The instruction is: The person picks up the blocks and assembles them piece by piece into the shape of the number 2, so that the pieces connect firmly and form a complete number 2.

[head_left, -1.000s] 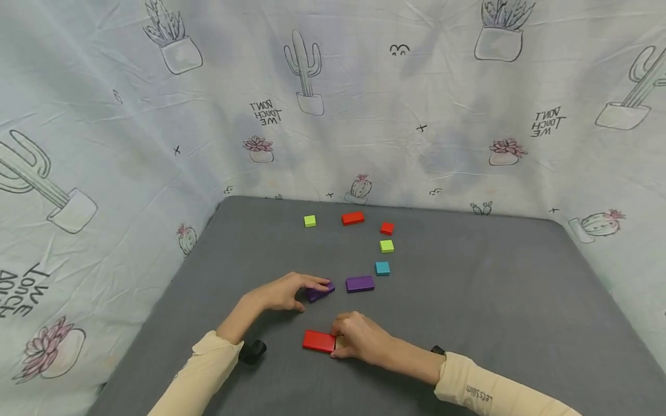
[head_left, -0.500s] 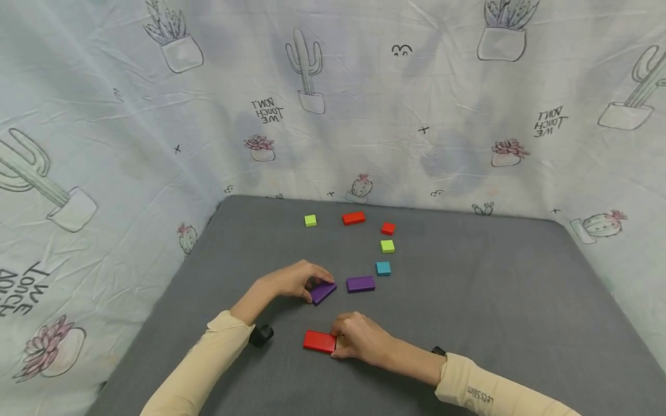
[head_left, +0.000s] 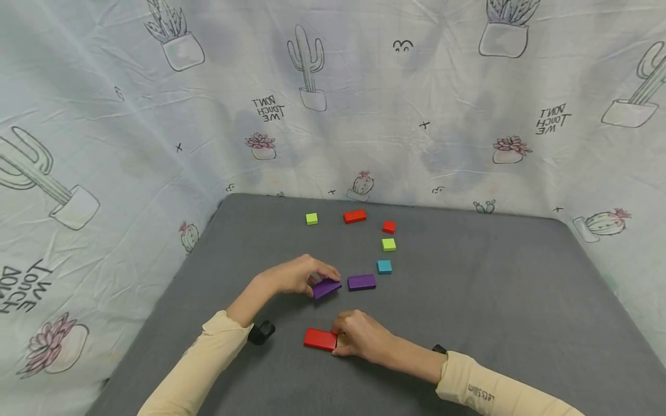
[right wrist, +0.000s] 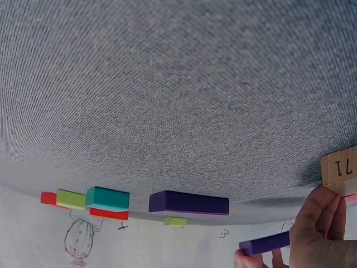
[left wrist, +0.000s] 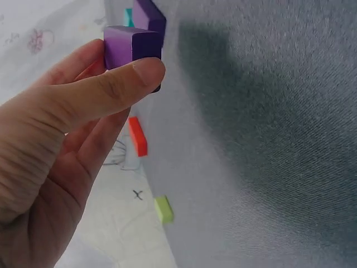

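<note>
My left hand (head_left: 296, 276) pinches a purple rectangular block (head_left: 326, 288) between thumb and fingers; the block is tilted, and the left wrist view shows the thumb across its near end. A second purple block (head_left: 361, 282) lies just to its right on the grey cloth. Lower down, my right hand (head_left: 364, 336) grips a plain wooden block (right wrist: 338, 170) with dark printed characters on its face. Fingers cover most of that block in the head view. Its left end meets a red rectangular block (head_left: 319, 339) lying flat.
Beyond the hands, a blue block (head_left: 384, 267), a lime block (head_left: 388, 245) and a small red block (head_left: 389, 227) form a loose column. Farther back lie a longer red block (head_left: 355, 216) and another lime block (head_left: 311, 219). A cactus-print curtain (head_left: 447, 115) borders the grey table (head_left: 494, 300).
My left hand has gone from fingers laid over the purple block to pinching it, turning and tilting it, with a slight shift right. The right hand stays where it was.
</note>
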`<state>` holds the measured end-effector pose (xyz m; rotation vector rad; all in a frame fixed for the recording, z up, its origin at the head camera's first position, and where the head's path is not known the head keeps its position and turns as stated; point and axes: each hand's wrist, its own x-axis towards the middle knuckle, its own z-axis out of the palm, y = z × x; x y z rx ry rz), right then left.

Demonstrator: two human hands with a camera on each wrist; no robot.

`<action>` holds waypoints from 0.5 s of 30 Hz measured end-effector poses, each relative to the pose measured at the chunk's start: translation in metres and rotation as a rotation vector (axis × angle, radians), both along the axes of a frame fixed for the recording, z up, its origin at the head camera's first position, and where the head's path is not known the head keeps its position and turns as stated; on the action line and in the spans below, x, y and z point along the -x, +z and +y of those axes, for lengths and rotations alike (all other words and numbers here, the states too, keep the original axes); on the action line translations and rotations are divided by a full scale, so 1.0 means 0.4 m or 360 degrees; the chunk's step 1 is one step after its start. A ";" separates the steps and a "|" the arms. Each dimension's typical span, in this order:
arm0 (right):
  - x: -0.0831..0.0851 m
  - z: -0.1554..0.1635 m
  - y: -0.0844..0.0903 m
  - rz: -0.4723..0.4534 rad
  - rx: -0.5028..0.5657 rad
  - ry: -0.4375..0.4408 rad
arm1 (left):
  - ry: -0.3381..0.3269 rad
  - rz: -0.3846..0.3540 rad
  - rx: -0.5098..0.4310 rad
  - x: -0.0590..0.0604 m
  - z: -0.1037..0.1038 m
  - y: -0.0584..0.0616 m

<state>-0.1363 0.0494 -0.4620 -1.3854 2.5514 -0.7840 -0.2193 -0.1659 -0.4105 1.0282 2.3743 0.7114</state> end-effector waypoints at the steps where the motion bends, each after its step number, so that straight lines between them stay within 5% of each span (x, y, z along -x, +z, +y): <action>1: 0.000 0.000 0.000 0.0000 0.0002 -0.0004 | -0.0010 0.0000 0.0005 -0.005 0.001 0.004; 15: -0.002 -0.004 0.002 0.0027 -0.0003 0.0005 | -0.0127 -0.0037 0.0003 -0.068 -0.005 -0.011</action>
